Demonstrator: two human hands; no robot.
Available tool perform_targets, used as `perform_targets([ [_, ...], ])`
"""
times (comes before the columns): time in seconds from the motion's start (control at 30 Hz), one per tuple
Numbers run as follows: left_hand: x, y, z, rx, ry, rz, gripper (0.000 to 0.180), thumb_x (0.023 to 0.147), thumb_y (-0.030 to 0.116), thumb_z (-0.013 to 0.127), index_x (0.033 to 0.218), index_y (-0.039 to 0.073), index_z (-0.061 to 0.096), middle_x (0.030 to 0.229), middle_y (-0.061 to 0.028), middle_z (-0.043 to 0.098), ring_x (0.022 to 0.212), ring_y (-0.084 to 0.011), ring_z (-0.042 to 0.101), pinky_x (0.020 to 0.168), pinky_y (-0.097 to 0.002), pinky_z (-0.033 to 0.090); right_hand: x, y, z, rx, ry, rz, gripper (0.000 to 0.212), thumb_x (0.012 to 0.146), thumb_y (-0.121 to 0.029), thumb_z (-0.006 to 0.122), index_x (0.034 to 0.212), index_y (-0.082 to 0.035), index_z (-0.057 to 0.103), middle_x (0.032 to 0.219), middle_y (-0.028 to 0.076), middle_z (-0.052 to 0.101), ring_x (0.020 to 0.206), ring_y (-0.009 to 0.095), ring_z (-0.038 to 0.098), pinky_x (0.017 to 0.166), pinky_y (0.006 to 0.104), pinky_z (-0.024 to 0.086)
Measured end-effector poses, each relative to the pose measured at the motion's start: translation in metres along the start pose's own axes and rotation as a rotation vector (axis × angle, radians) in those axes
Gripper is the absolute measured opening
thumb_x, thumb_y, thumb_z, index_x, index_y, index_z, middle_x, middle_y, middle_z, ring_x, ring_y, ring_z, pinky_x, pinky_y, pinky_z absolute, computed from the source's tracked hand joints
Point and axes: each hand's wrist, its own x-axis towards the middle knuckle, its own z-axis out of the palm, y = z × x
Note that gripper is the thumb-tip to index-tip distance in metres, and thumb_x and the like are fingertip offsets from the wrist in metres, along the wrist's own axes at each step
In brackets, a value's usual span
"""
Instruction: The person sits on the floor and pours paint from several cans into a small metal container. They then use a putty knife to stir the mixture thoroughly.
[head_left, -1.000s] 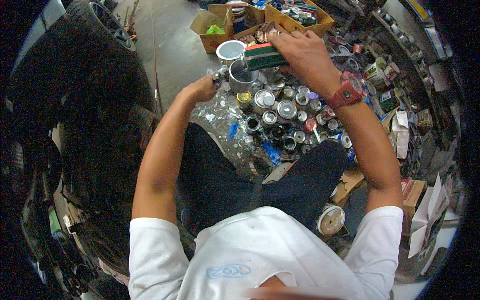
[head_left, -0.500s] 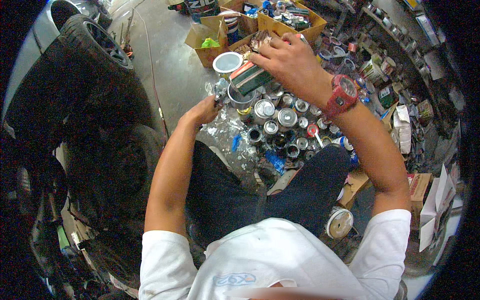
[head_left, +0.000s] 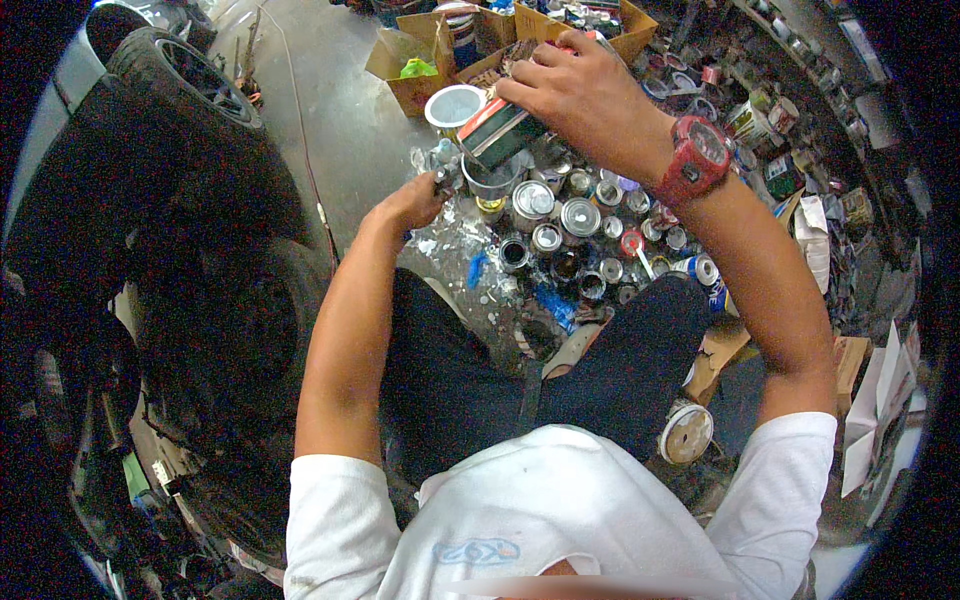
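Observation:
My right hand (head_left: 590, 100), with a red watch on its wrist, grips a rectangular tin (head_left: 503, 130) from above. The tin is dark green with red and white bands. It is tilted with its lower end over a translucent plastic tub (head_left: 492, 184); whether liquid runs out cannot be seen. My left hand (head_left: 412, 203) is closed beside that tub, around a small silvery tool (head_left: 441, 172) whose kind I cannot make out. A second tub (head_left: 454, 104), whitish with a broad rim, stands just behind the tin.
Round paint cans (head_left: 580, 217) and open jars crowd the paint-spattered floor before my knees. Cardboard boxes (head_left: 412, 95) stand at the back. A car wheel (head_left: 200, 85) and a hose (head_left: 308, 165) are on the left. More cans and cartons line the right side.
The view has shifted slightly, so the floor items sit a little differently in it. Both hands keep their grips, and the tin stays tilted over the tub.

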Motion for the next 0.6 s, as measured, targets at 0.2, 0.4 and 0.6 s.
perform_targets([
  [0.2, 0.001, -0.005, -0.003, 0.06, -0.119, -0.088, 0.038, 0.096, 0.011, 0.056, 0.133, 0.009, 0.055, 0.122, -0.0157, 0.069, 0.107, -0.0263, 0.064, 0.096, -0.045, 0.049, 0.008, 0.003, -0.015, 0.075, 0.016, -0.019, 0.031, 0.083, -0.018, 0.069, 0.114, -0.015, 0.068, 0.1, 0.004, 0.071, 0.099, 0.025, 0.069, 0.092, 0.0432, 0.051],
  [0.4, -0.002, 0.002, -0.007, 0.052, -0.134, -0.11, 0.038, 0.105, 0.032, 0.051, 0.134, 0.008, 0.055, 0.128, -0.0221, 0.067, 0.115, -0.0374, 0.065, 0.098, -0.0485, 0.05, 0.021, 0.008, -0.036, 0.13, -0.104, -0.019, 0.018, 0.086, -0.011, 0.063, 0.104, -0.011, 0.065, 0.098, 0.005, 0.068, 0.098, 0.021, 0.065, 0.097, 0.0397, 0.046],
  [0.6, -0.004, 0.006, -0.012, 0.099, -0.138, -0.094, 0.037, 0.105, 0.033, 0.051, 0.129, 0.006, 0.057, 0.124, -0.023, 0.068, 0.116, -0.0396, 0.065, 0.098, -0.0482, 0.05, 0.025, 0.014, -0.046, 0.074, -0.134, -0.045, 0.015, 0.088, -0.01, 0.062, 0.103, -0.012, 0.064, 0.096, 0.004, 0.067, 0.099, 0.02, 0.065, 0.093, 0.0378, 0.046],
])
